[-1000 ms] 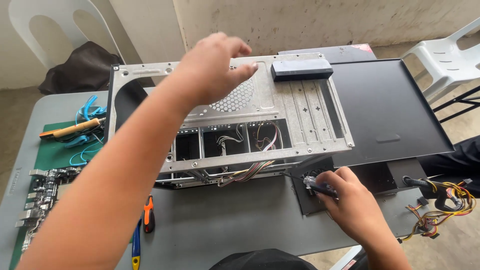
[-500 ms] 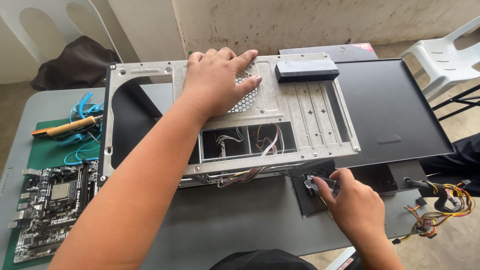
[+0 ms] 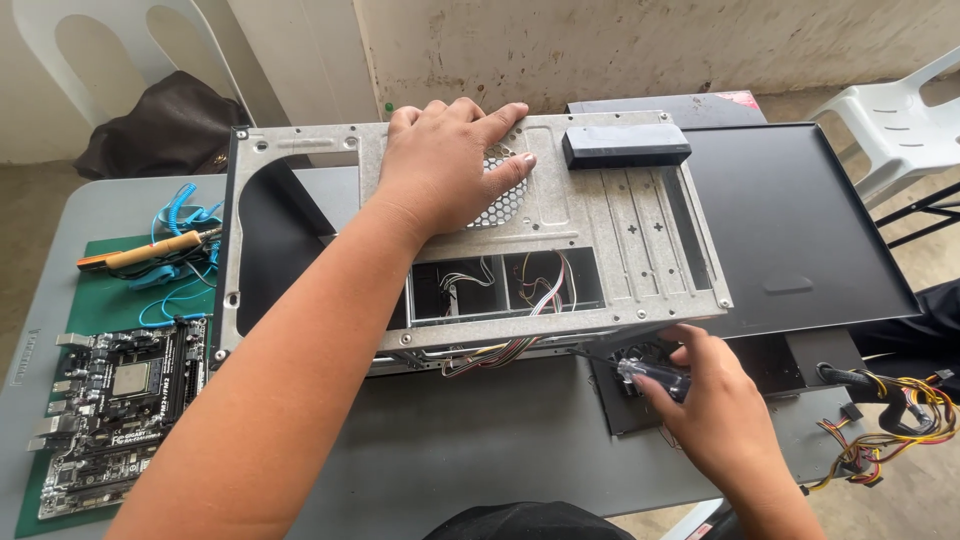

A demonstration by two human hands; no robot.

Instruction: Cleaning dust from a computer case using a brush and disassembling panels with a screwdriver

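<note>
The bare metal computer case (image 3: pixel 470 240) lies on its side mid-bench, stripped, with only loose coloured wires (image 3: pixel 510 300) showing inside; the motherboard (image 3: pixel 115 420) lies out on the green mat (image 3: pixel 95 300) left of the case. The left hand (image 3: pixel 450 165) presses flat, fingers spread, on the case top, while the right hand (image 3: pixel 700 400) is clamped on a screwdriver (image 3: pixel 640 372) at the case's near right edge, so stripping looks nearly done. Bare bench (image 3: pixel 470 450) lies open nearer than the case; a black side panel (image 3: pixel 800 230) crowds its right.
</note>
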